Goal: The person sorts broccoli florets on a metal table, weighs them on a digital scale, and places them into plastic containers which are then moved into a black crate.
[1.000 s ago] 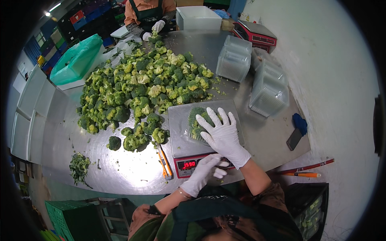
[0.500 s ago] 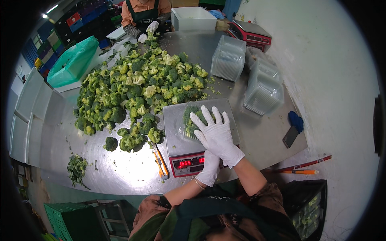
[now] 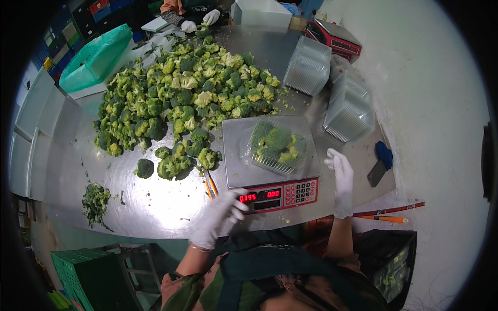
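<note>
A clear plastic clamshell box (image 3: 289, 157) with broccoli florets (image 3: 277, 140) inside rests, lid down, on the steel plate of a red digital scale (image 3: 233, 179). My left hand (image 3: 215, 217), white-gloved and slightly blurred, hovers at the scale's lower left corner, over the lower part of an orange utility knife (image 3: 209, 182); its fingers are apart and bent, holding nothing visible. My right hand (image 3: 341, 179), also gloved, is raised just right of the scale, fingers loosely bent and nothing in them. Neither hand touches the box.
A broad broccoli pile (image 3: 181, 93) covers the table's left half. Two stacks of clear plastic boxes (image 3: 308, 65) stand far right, before another red scale (image 3: 334, 39). A phone (image 3: 376, 173) lies near the right edge. Across the table, a co-worker's gloved hands (image 3: 199, 22) handle broccoli.
Both hands have come off the box and moved apart, left hand to the left, right hand to the right. The box now stands uncovered on the scale, and its red display reading has changed.
</note>
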### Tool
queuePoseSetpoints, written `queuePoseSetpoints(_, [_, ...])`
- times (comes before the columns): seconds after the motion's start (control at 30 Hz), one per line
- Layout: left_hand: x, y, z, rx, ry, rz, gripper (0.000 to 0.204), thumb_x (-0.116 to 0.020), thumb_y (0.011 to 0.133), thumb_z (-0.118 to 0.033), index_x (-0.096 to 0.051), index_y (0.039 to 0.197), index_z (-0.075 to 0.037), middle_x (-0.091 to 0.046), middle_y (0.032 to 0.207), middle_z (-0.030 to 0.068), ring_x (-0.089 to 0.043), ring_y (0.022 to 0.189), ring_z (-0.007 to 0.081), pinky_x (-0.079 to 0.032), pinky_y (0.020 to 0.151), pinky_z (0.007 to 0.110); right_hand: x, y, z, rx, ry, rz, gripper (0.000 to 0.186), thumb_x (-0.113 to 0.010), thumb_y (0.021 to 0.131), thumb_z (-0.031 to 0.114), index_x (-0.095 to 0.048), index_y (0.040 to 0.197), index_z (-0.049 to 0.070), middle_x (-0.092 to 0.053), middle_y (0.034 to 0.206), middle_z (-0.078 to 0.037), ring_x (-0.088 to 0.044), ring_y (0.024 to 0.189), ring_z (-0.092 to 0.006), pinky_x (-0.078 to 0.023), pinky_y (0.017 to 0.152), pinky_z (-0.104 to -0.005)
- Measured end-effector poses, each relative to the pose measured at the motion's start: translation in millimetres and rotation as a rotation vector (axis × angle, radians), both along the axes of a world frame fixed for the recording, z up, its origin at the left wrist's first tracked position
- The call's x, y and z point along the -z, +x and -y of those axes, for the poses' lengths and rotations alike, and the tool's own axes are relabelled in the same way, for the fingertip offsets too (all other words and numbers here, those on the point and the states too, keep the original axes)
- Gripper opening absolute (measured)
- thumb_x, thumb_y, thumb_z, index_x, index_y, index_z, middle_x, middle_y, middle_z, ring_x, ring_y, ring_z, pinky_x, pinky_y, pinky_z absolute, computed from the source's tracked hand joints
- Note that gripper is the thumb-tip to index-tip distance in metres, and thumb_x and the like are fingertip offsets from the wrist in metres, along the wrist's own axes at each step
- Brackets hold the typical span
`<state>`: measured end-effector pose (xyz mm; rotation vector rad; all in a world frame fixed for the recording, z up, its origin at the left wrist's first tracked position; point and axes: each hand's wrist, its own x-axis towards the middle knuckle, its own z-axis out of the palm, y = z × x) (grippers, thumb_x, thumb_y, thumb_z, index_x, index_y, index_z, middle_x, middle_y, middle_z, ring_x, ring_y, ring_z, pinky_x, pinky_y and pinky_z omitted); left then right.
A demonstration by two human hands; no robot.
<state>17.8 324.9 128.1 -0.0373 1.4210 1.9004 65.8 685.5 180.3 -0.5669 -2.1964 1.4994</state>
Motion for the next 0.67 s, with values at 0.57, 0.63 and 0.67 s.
queuePoseSetpoints(0.57, [12,-99,-65,0.009,-0.089,-0.362,0.042,-0.051,0.107,-0.03,-0.051,0.143,-0.009,-0.066,0.081,0.0011,-0.05,0.05,0.0059,-0.037,0.044,0.02,16,12,91,-0.062,-0.625,0.234,0.027,-0.05,0.106,0.026,-0.063,0.108,0.002,-0.067,0.085,-0.008,-0.066,0.065,-0.0135,-0.05,0.054,-0.0236])
queuePoseSetpoints(0.63, [28,-102,-74,-0.044,-0.024,-0.301,0.043,-0.053,0.107,-0.031,-0.05,0.143,-0.008,-0.066,0.081,0.002,-0.052,0.05,0.0071,-0.04,0.044,0.021,24,9,88,-0.043,-0.685,0.229,0.023,-0.051,0.105,0.025,-0.064,0.109,0.005,-0.067,0.086,-0.009,-0.066,0.067,-0.0143,-0.049,0.053,-0.023])
queuePoseSetpoints(0.67, [35,-104,-76,-0.048,0.021,-0.302,0.047,-0.055,0.105,-0.033,-0.049,0.145,-0.009,-0.066,0.081,0.0034,-0.055,0.051,0.0092,-0.044,0.045,0.02,31,7,85,-0.054,-0.703,0.21,0.025,-0.051,0.105,0.026,-0.063,0.11,0.005,-0.068,0.093,-0.012,-0.068,0.07,-0.0162,-0.05,0.053,-0.0233])
